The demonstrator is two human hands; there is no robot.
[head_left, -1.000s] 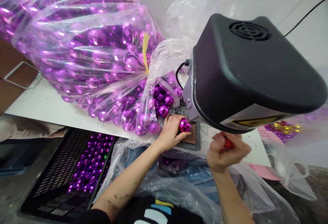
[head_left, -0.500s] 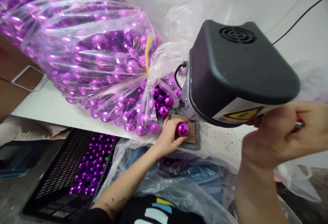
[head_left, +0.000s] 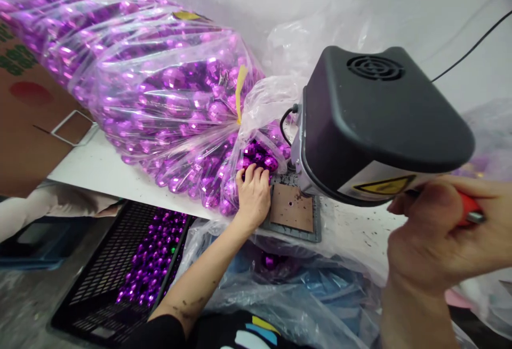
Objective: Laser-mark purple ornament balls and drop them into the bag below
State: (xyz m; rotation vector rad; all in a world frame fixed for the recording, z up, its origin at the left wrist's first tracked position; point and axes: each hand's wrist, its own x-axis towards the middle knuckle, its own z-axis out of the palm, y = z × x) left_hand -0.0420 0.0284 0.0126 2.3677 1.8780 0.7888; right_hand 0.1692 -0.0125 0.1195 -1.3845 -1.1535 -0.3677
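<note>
My left hand (head_left: pixel 254 197) reaches into the mouth of a clear plastic bag (head_left: pixel 240 178), fingers a little apart over shiny purple faceted balls (head_left: pixel 258 152). Its palm and undersides are hidden, and no ball shows firmly held. On the right, my right hand (head_left: pixel 436 232) is wrapped round a red-gripped lever handle (head_left: pixel 468 210) beside a black-cased press machine (head_left: pixel 384 109). Below the press head lies a brown square plate (head_left: pixel 292 208) with a small hole, on a grey base. One purple ball (head_left: pixel 270 260) lies in the clear plastic over my lap.
The big bulging bag of purple balls (head_left: pixel 160 93) leans across the white table (head_left: pixel 92 157). A black crate (head_left: pixel 108 264) below holds many more balls. A cardboard box (head_left: pixel 36 109) stands at left, near another person's sleeve (head_left: pixel 52 202). A black cable (head_left: pixel 472 45) runs along the wall.
My left hand has left the plate and moved up and left to the bag's opening. The ball it held is off the plate. My right hand stays on the handle. The view has shifted slightly.
</note>
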